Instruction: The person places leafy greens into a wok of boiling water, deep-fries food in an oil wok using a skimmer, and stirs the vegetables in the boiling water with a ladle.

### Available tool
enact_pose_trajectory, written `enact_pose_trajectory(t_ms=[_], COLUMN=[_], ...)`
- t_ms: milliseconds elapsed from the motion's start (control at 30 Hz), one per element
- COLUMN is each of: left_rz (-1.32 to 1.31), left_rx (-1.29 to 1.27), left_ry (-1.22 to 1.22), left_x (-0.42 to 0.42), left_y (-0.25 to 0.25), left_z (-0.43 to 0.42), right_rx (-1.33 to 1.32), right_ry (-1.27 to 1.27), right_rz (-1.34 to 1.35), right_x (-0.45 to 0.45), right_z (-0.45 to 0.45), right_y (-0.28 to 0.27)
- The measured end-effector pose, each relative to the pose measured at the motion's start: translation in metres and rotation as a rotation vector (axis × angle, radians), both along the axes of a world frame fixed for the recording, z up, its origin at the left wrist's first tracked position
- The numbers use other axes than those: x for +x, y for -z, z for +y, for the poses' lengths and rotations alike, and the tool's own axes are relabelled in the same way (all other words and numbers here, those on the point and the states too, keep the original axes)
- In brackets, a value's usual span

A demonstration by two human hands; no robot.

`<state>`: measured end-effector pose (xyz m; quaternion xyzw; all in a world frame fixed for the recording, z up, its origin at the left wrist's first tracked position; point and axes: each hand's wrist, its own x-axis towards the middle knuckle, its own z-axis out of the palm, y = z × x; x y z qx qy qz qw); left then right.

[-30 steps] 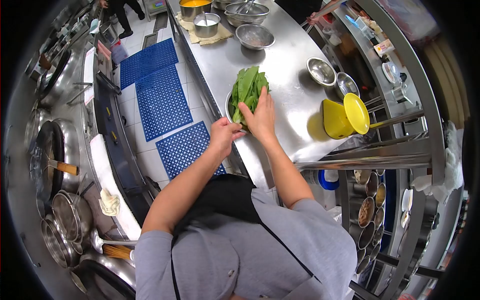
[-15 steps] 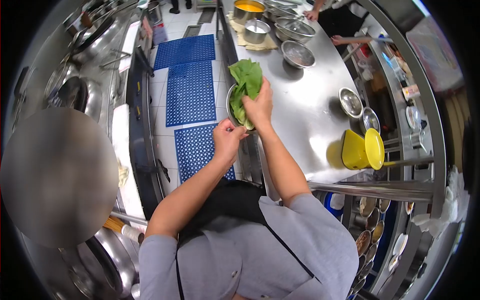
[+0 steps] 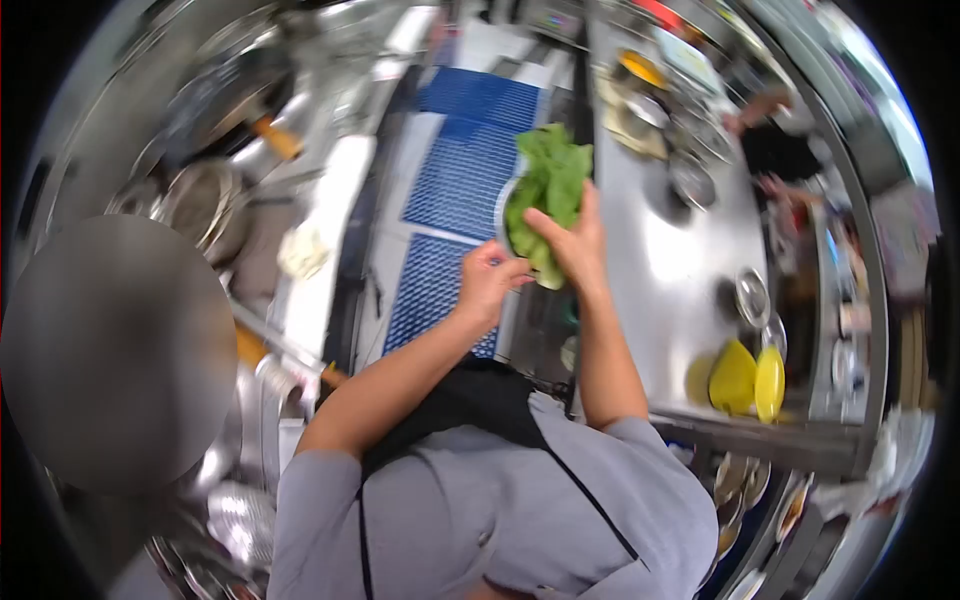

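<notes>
While the left hand (image 3: pixel 487 286) pinches the near edge of the bowl (image 3: pixel 503 215) between thumb and fingers, the right hand (image 3: pixel 580 243) lies along the leaves (image 3: pixel 553 180), its thumb spread away from the fingers; whether it grips or merely steadies, I cannot tell. The leaves sit in the bowl, between the hands, and poke past its far rim. They should be light, floppy and easily bruised, perhaps slippery; a cupped palm around the bunch would suit, with the bowl held by its rim. Both forearms reach forward, converging from the sides, beside the counter (image 3: pixel 645 255) and above the blue mats (image 3: pixel 430 290).
</notes>
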<state>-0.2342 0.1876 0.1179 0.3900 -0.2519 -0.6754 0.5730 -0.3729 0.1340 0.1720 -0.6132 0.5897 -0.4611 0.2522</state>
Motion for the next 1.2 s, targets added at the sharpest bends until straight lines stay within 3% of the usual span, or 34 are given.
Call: enact_pose_trajectory(t_ms=[33,167,233,367,500,667,900,1000,1100,1200], left_rz=[-0.047,-0.158,-0.263,-0.562,-0.629,-0.766,-0.825,-0.748,-1.191,-1.347], left_rx=[-0.004,-0.23,-0.237,-0.286,-0.33,-0.168,0.117,0.207,0.382,0.563], left_ry=[-0.062,-0.329,-0.425,-0.719,-1.012,-1.28,-1.513,-1.562,-1.703,-1.768], left_x=[0.013,0.056,0.086,0.153,0.202,0.245,0.254,0.258,0.259,0.268], left_y=[-0.004,-0.004,-0.016,-0.027,-0.041,-0.035,-0.013,0.009,0.004,0.003], left_z=[0.008,0.038,0.061,0.116,0.194,0.324,0.464,0.503,0.531,0.56], right_rx=[-0.019,-0.02,-0.037,0.028,0.036,0.285,0.401,0.74,0.974,1.104], right_ry=[-0.034,-0.286,-0.37,-0.655,-0.921,-1.299,-1.611,-1.622,-1.618,-1.556], right_rz=[0.063,-0.107,-0.098,-0.362,-0.405,-0.555,-0.533,-0.586,-0.579,-0.544], right_x=[0.021,0.088,0.13,0.221,0.305,0.389,0.466,0.475,0.49,0.502], right_z=[0.006,0.007,0.017,0.057,0.119,0.24,0.377,0.428,0.456,0.471], right_y=[-0.004,0.002,-0.009,-0.035,-0.043,-0.042,0.032,0.044,0.064,0.081])
